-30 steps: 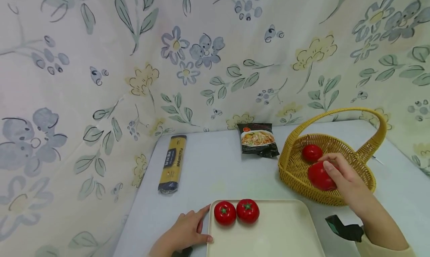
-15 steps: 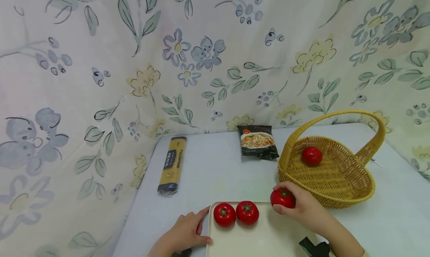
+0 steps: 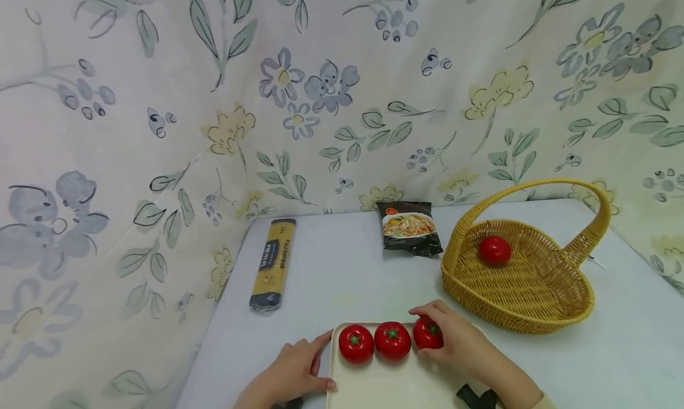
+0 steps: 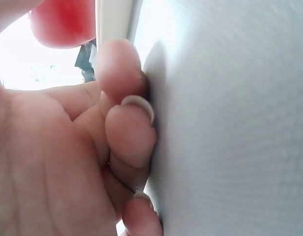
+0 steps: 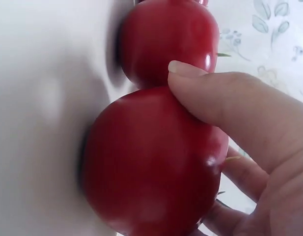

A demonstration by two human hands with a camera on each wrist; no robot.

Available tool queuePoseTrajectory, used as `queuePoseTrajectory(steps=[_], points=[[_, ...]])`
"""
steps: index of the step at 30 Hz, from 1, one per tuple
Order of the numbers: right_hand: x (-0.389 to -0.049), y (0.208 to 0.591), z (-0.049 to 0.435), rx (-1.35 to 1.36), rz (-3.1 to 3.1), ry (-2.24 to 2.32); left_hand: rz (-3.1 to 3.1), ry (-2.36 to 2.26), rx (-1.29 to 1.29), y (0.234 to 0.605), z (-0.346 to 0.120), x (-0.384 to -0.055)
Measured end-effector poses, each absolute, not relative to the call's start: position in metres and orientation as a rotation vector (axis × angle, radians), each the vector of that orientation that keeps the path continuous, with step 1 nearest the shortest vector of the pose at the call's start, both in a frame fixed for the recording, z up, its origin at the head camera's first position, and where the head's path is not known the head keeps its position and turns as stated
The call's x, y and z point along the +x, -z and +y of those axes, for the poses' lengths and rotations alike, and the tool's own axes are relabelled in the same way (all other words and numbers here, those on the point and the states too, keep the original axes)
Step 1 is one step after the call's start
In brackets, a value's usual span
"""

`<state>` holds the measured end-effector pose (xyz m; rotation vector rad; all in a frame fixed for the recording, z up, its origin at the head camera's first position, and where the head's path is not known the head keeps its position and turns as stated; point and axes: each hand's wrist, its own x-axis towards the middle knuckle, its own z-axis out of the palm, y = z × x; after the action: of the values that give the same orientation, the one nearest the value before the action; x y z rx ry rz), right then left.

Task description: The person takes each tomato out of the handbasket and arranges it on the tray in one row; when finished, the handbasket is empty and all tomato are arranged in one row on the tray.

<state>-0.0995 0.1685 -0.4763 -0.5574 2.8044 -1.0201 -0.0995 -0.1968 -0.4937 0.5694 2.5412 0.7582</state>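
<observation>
My right hand [image 3: 454,338] holds a red tomato [image 3: 426,333] with a green stem at the back of a cream tray [image 3: 385,391]. In the right wrist view the thumb lies over this tomato [image 5: 151,167], which is close against another tomato [image 5: 166,42]. Two more tomatoes sit in a row to its left, a middle one [image 3: 392,341] and one in the corner [image 3: 356,343]. At the tray's left edge rests my left hand [image 3: 299,367], index finger by the corner and thumb touching the rim. Its other fingertips [image 4: 131,132] rest on the table in the left wrist view.
A yellow wicker basket [image 3: 518,314] with a tall handle stands at the right, one tomato [image 3: 494,250] inside. A spaghetti pack [image 3: 274,265] lies at the left. A black noodle packet [image 3: 409,228] lies at the back before a floral curtain [image 3: 320,142].
The right hand has carried a tomato leftward from over the basket to the tray, beside the other two. The left hand has stayed at the tray's edge.
</observation>
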Motion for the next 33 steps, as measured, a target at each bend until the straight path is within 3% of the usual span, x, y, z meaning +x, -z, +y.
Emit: queuePoseTrajectory(steps=[18,25,29,33], points=[[-0.098,0.480,0.169,-0.723,2.681,1.051,2.567,-0.710,0.546,0.497,-0.198,-0.101],[-0.096,0.480,0.170,-0.667,2.638,1.064,2.565,-0.706,0.566,0.498,-0.197,-0.100],[-0.091,0.461,0.174,-0.673,2.749,1.026,2.567,-0.701,0.572,0.497,-0.196,-0.100],[-0.093,0.419,0.186,-0.723,2.966,0.983,2.560,-0.709,0.556,0.496,-0.196,-0.100]])
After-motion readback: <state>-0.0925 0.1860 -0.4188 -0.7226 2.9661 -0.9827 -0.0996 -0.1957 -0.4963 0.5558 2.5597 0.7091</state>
